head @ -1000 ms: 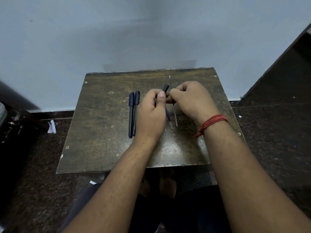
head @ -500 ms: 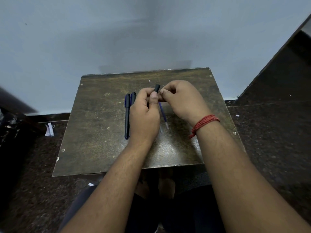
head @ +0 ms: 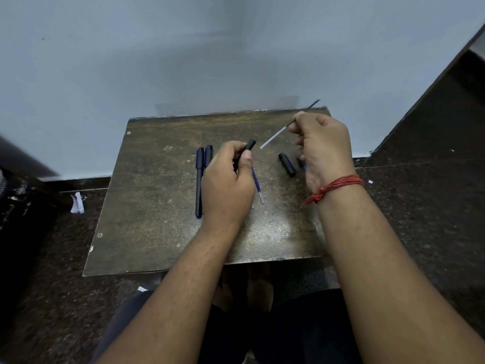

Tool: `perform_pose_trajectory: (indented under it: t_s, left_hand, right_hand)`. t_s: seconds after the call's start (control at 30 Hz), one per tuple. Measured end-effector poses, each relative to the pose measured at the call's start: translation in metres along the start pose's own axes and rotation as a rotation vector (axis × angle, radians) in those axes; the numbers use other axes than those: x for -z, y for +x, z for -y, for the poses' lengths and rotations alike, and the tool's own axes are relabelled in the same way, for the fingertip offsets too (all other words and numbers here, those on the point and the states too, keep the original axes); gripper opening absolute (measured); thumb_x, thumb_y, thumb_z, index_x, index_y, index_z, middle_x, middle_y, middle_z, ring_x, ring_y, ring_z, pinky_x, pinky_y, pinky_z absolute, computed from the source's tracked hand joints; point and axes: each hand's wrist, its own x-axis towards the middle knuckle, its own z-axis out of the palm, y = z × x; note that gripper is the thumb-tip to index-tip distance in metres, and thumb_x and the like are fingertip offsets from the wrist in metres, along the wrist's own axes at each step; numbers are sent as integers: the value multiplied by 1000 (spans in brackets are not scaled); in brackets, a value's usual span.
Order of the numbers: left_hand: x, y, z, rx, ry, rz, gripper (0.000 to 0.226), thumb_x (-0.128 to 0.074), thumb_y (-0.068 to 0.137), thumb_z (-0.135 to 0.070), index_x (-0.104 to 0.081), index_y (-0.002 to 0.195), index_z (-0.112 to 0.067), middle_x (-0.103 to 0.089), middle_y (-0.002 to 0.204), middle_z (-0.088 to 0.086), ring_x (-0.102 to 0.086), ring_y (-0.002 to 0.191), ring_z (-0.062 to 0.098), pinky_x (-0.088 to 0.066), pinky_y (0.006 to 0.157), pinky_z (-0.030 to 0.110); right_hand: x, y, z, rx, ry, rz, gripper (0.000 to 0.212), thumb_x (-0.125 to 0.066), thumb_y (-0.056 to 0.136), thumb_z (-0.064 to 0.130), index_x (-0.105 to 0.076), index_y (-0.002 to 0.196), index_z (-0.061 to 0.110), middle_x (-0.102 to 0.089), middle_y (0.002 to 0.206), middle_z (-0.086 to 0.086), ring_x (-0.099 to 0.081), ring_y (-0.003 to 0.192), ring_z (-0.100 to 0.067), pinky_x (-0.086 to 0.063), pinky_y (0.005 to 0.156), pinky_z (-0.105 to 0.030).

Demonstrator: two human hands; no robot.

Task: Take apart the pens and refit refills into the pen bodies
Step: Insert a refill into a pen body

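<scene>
My left hand [head: 227,185] grips a black pen body [head: 249,146], whose open end points up and to the right. My right hand [head: 321,148] pinches a thin refill [head: 275,137] with a clear tail and dark tip, held slanted above the board; its clear end hangs just right of the pen body's mouth. A blue refill [head: 256,183] lies on the board beside my left hand. A short black cap [head: 287,164] lies left of my right hand. Two assembled dark pens [head: 200,179] lie side by side left of my left hand.
The worn dark board [head: 147,206] rests on a speckled dark floor against a pale wall. A scrap of paper [head: 77,203] lies on the floor to the left. My knees are below the board's near edge.
My hands have come apart. My right hand moved up and right, drawing the refill clear of the pen body in my left hand. A black cap now shows on the board.
</scene>
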Motion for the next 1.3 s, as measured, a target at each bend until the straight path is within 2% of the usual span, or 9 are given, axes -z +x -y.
perform_pose_trajectory:
  t_s: [0.1,0.17,0.47,0.67,0.87,0.97,1.07,1.2,1.3]
  left_hand:
    - [-1,0,1,-25,17,7,15,-53,100,-25,-65,105,-18,-63,86,-12,-62,82,11,-51,70,34]
    - [-2,0,2,-37,26,11,15,-54,99,-25,-65,105,-18,-63,86,-13,-62,81,9,-50,69,30]
    - [-2,0,2,-43,39,14,14,-54,99,-26,-65,104,-20,-64,87,-12,-63,82,10,-53,70,40]
    - [-2,-1,1,-55,57,27,13,-55,99,-24,-65,105,-18,-66,87,-8,-63,83,13,-53,71,42]
    - [-1,-1,-1,-69,67,34,15,-55,99,-23,-66,107,-16,-66,89,-7,-63,84,13,-53,72,44]
    - [-1,-1,-2,-74,58,28,16,-53,99,-22,-65,106,-15,-66,88,-6,-63,84,14,-53,72,44]
    - [-1,-1,-3,-75,48,21,16,-52,99,-22,-64,106,-15,-66,88,-6,-64,83,14,-52,71,43]
    - [0,-1,-3,-71,51,24,17,-51,100,-23,-64,108,-15,-65,87,-6,-63,82,15,-53,70,43]
    - [0,-1,-3,-75,64,34,18,-51,100,-23,-64,109,-14,-66,87,-5,-63,82,15,-53,70,43]
  right_hand:
    - [1,2,-1,15,19,-68,31,-63,88,17,-64,57,20,-65,76,-3,-51,76,-14,-37,75,-36]
    - [0,3,-2,30,9,-85,33,-63,87,19,-64,54,20,-67,78,-3,-52,83,-17,-35,78,-40]
    - [1,5,-4,65,-46,-47,27,-63,88,21,-66,60,21,-73,86,-8,-54,73,-11,-42,75,-37]
    - [0,3,-3,78,-37,-11,26,-63,89,19,-66,63,20,-70,77,-2,-53,69,-10,-40,75,-37]
    - [-3,-2,-6,105,-172,162,21,-67,88,24,-68,67,20,-71,72,6,-53,59,4,-42,67,-26]
    - [-7,-5,-9,97,-205,299,15,-70,87,22,-70,76,13,-66,73,2,-50,56,2,-36,58,-20]
    - [-9,-7,-11,107,-221,373,14,-71,86,17,-72,84,4,-61,68,4,-50,55,2,-37,51,-13]
    - [-7,-4,-13,117,-182,355,27,-70,89,31,-70,85,4,-64,73,0,-50,61,-4,-39,52,-16]
    - [-7,0,-14,141,-135,327,22,-68,89,33,-74,80,13,-66,71,4,-51,63,-5,-39,54,-17]
